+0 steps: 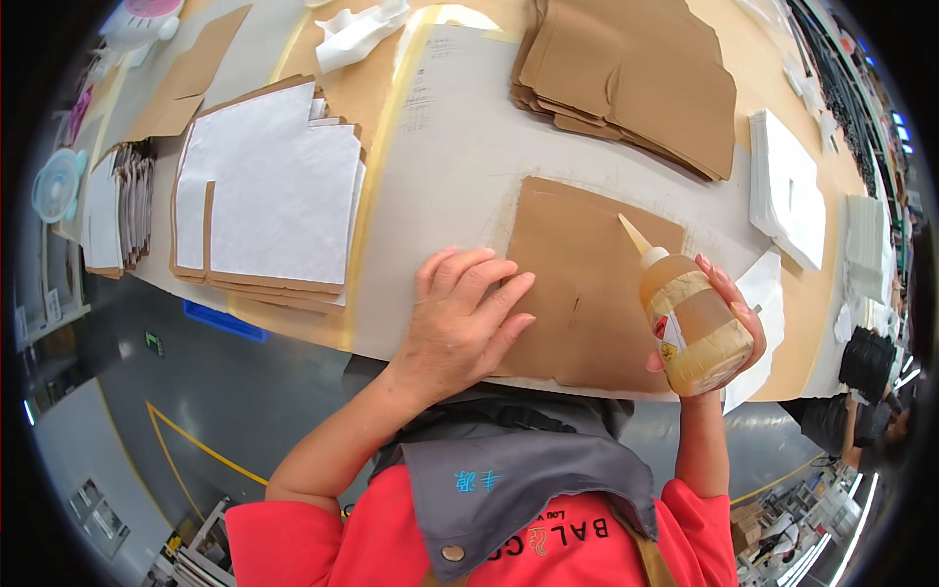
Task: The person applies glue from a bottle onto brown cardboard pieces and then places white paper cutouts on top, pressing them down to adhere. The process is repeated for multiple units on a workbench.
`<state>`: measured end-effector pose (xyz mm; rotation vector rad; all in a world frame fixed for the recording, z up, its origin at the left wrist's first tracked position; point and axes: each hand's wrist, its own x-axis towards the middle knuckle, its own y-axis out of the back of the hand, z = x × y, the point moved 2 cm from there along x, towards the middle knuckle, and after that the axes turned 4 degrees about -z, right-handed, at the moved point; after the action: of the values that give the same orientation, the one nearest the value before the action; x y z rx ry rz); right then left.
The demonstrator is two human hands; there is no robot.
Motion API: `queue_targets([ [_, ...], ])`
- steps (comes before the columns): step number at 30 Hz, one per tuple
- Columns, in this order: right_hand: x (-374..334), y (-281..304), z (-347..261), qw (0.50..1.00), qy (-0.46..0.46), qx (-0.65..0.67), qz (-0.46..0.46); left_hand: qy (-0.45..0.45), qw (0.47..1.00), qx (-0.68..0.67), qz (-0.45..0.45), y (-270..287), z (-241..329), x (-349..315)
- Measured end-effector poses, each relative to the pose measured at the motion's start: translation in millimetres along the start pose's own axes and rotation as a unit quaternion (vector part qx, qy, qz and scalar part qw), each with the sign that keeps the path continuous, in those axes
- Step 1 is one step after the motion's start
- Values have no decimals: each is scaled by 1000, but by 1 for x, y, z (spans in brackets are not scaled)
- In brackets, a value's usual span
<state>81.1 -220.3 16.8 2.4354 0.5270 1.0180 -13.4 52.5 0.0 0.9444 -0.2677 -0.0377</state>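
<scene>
The right hand point(743, 328) is gripping a clear plastic bottle point(690, 303) of yellowish liquid, its fingers wrapping round the right side and the thumb showing at the left. The bottle is leaning, with its pale pointed nozzle point(633, 233) aiming toward the far left, and it is covering the right part of a brown sheet point(562, 254) in the view. This sheet is lying flat on the table point(421, 196), at the near edge and in front of the person. The left hand point(460, 318) is holding nothing; its fingers are spreading loosely, slightly bent, and the fingertips are reaching over the sheet's left edge. How firmly they are pressing, one cannot tell.

A pile of brown sheets point(626, 83) is lying beyond, on the far right. On the left, a stack of white-faced brown pieces point(269, 196) is sitting near the table's edge. A white stack point(787, 191) is resting to the right of the bottle, and a loose white paper point(768, 308) is lying just beside the right hand.
</scene>
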Motion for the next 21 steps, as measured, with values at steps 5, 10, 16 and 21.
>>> queue_targets([
  [5,-13,17,3,1000,-23,-14,13,0,1000,10,2,0,0,1],
  [10,-23,33,5,998,-46,-33,40,-1,1000,18,6,0,3,3],
  [16,-37,45,11,984,-116,-75,115,-1,999,32,6,-1,3,3],
  [21,-36,45,11,961,-193,-24,197,-3,999,42,8,-2,4,3],
])
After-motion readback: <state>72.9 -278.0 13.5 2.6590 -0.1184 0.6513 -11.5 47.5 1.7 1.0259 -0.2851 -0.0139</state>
